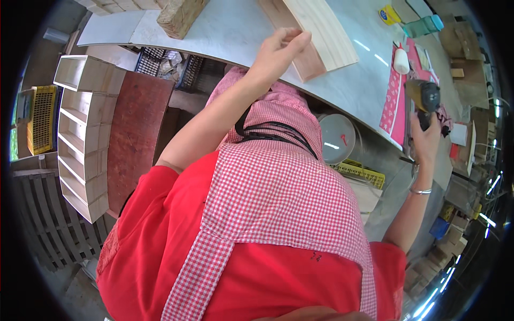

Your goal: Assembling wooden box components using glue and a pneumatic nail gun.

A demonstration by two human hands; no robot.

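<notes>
My left hand (281,52) is over the left edge of a wooden frame piece (326,37) made of pale boards, at the near edge of the table. Its fingers are curled in towards the thumb; whether anything is between them is hidden. Off to the right, my right hand (424,136) wraps around the handle of a pistol-grip power tool (424,96), dark with a yellowish side. The tool is raised near the table's right end, apart from the wood. Its exact kind does not show.
On the light table (230,32) lie a wooden block (181,17), a white bottle (400,60), a pink patterned cloth (393,101), a yellow container (389,15) and a teal-capped bottle (423,25). Wooden boxes (85,139) stand at left; a white bucket (336,138) is below.
</notes>
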